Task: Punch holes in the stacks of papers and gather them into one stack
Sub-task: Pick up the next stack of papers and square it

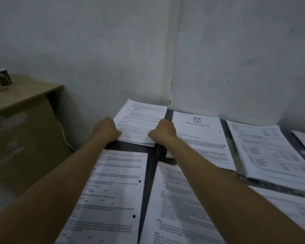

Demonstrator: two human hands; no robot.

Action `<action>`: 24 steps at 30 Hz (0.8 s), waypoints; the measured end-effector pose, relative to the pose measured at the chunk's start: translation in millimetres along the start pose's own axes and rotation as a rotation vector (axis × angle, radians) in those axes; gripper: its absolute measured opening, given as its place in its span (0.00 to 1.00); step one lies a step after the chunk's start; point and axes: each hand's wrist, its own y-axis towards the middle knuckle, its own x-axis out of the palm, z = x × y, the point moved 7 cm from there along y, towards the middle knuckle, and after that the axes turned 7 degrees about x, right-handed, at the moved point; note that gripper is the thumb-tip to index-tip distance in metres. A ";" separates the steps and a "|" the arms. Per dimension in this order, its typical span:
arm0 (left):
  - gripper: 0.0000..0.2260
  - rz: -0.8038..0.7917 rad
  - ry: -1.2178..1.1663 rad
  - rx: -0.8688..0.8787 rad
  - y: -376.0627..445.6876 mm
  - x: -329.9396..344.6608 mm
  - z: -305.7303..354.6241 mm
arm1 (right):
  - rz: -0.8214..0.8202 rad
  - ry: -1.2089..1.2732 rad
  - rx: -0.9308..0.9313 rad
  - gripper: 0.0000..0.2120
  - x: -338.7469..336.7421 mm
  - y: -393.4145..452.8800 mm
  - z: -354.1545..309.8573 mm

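At far stack's side edges, left hand, right hand.

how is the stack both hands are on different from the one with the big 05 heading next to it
The gripped stack lies askew, with the left hand and right hand holding its near corners; the 05 stack lies untouched. The gripped stack's top page is plain lines of text; the 05 stack's has a boxed number and bold title. Holes show along the 05 stack's right edge; none are visible on the gripped stack. Both are white printed paper.

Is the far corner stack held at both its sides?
Yes, the left hand and right hand each grip one side of the far corner stack.
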 end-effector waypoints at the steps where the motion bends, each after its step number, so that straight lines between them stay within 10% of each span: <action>1: 0.20 0.011 -0.016 -0.007 0.0 3.3 -2.3 | -0.003 0.000 -0.002 0.10 1.4 3.8 -0.1; 24: 0.30 0.112 -0.416 -0.066 12.2 21.5 -29.6 | -0.133 0.463 0.268 0.13 26.6 32.6 23.5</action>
